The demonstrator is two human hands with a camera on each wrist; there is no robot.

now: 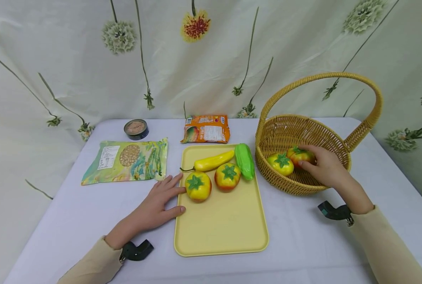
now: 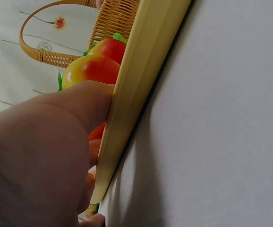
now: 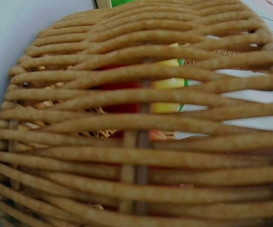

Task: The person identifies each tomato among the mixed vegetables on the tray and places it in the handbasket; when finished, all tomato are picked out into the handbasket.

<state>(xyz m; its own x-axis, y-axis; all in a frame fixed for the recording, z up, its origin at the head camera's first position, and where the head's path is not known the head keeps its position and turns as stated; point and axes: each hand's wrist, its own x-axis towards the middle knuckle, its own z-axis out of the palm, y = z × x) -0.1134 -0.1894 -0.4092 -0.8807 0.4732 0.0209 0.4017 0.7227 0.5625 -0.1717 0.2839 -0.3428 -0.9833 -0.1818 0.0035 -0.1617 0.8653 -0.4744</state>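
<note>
Inside the wicker basket (image 1: 289, 185), my right hand (image 1: 324, 165) holds a red-yellow toy persimmon (image 1: 296, 156) between thumb and fingers. A second, yellower persimmon (image 1: 281, 164) lies in the basket just left of it. My left hand (image 1: 155, 205) rests with fingers spread along the left rim of the yellow tray (image 1: 221, 232). Its fingertips reach close to a persimmon (image 1: 198, 187) on the tray, with another persimmon (image 1: 227, 177) to that one's right. In the right wrist view the basket's weave (image 3: 136, 151) covers most of the hand and fruit.
Behind the tray's persimmons lie a yellow pepper (image 1: 213, 161) and a green vegetable (image 1: 245, 161) at the rim. An orange packet (image 1: 206, 129) is behind the tray. A bag of beans (image 1: 126, 161) and a round tin (image 1: 136, 129) are at left. The basket's handle (image 1: 321, 77) arches high.
</note>
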